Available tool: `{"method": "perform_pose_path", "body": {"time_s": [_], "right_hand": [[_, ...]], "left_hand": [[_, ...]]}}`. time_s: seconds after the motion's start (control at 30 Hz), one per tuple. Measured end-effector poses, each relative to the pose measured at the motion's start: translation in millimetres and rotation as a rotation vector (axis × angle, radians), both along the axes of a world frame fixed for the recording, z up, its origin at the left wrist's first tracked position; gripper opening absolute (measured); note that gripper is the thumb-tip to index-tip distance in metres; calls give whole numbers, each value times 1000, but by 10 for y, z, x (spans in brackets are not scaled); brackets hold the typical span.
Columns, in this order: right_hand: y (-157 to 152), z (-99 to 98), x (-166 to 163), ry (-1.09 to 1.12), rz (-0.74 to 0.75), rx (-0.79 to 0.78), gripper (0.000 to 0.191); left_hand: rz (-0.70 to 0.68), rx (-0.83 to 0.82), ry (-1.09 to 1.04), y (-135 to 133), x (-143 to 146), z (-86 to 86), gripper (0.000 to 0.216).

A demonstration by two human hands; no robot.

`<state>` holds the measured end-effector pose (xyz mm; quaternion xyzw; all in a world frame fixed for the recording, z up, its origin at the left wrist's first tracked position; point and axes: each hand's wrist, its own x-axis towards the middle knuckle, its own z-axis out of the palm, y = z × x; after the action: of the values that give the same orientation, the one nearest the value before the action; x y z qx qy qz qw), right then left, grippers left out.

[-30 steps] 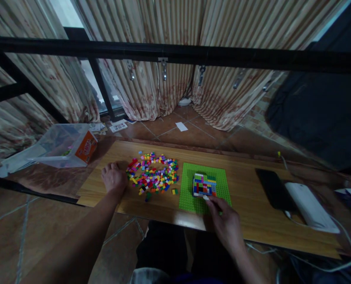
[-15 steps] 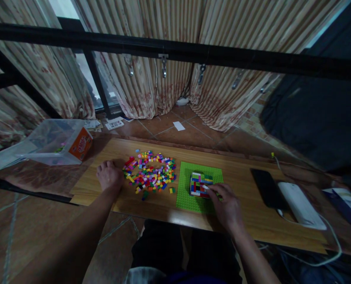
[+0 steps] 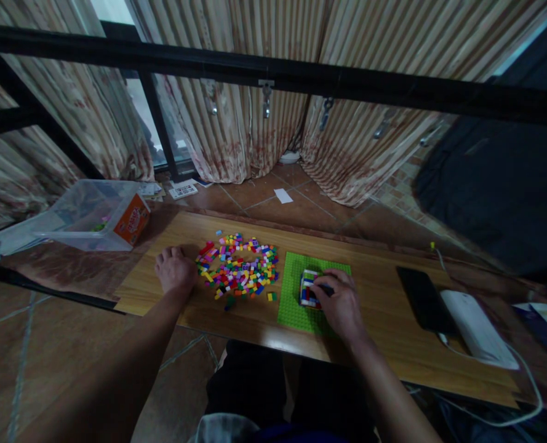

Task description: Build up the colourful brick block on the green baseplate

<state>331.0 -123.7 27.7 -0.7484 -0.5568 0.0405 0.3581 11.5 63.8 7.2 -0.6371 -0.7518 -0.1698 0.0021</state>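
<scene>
My left hand rests on the wooden board, its fingers loosely bent and slightly apart, with nothing visible in it. Just right of it lies a loose pile of small toy building bricks in many colours. A green studded baseplate lies right of the pile, bearing a small block-shaped brick build. My right hand is curled over the right part of that build, thumb and fingertips closed against it. Whatever is between those fingertips is hidden. A yellow and green brick piece sits between pile and baseplate.
A clear plastic bin with an orange label stands beyond the board's left end. On the right lie a black phone and a white power strip with a cable. A black rail crosses in front of the curtains.
My right hand has moved a little up and left over the brick build, covering more of it. The white piece seen at its fingertips no longer shows. My left hand stays put.
</scene>
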Motion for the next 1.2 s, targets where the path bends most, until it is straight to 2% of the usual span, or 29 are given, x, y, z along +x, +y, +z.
{"method": "perform_pose_path", "body": {"time_s": [0.3, 0.67, 0.77, 0.9, 1.2], "right_hand": [[-27, -49, -34, 18, -38, 37, 20], [-46, -69, -38, 2, -24, 48, 21], [-52, -48, -8, 52, -26, 81, 25], [-2, -29, 64, 82, -106, 135, 33], [107, -162, 21, 14, -91, -24, 49]], "left_hand": [[-6, -1, -20, -14, 16, 35, 39], [2, 4, -1, 5, 0, -6, 39], [-5, 1, 9, -1, 0, 3, 38], [-1, -7, 25, -2, 3, 7, 38], [10, -8, 22, 11, 5, -2, 36]]}}
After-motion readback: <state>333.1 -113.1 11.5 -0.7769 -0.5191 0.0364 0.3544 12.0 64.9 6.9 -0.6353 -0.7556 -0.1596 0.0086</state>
